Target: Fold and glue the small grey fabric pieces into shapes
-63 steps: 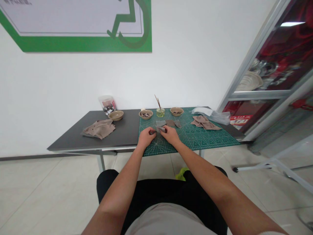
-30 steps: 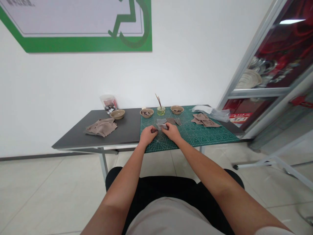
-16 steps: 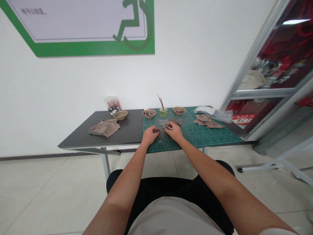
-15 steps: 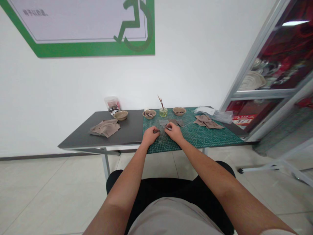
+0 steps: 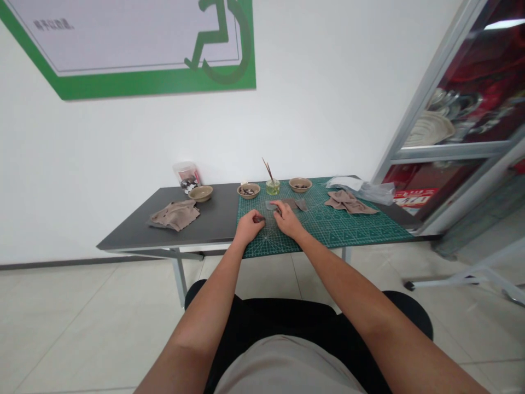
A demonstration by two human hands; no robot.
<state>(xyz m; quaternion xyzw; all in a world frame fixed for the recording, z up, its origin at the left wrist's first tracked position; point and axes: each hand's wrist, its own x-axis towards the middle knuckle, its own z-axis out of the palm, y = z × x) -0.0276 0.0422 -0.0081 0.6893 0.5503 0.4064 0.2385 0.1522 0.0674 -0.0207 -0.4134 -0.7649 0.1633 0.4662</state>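
Note:
My left hand [image 5: 248,226] is closed over the green cutting mat [image 5: 328,227], with a small dark piece [image 5: 259,219] pinched between thumb and fingers. Just to its right, my right hand [image 5: 289,221] has its index finger reaching forward over a flat grey strip [image 5: 269,206]. Its other fingers are curled, and something small and dark shows by the thumb, too small to name. Behind that hand lie a brownish flat block [image 5: 290,203] and a dark grey piece [image 5: 301,205].
Along the back stand a bowl of small pieces [image 5: 248,190], a glass jar with thin sticks [image 5: 273,187] and another bowl [image 5: 301,184]. Brown cloths [image 5: 176,214] lie left and right. A plastic tub [image 5: 187,176], an empty-looking bowl [image 5: 200,193] and a plastic bag [image 5: 375,191] are further out.
My right hand's index finger has stretched out toward the grey strip, and the greyish piece that showed in its fingers is less visible. My left hand keeps its pinch. The view has shifted slightly.

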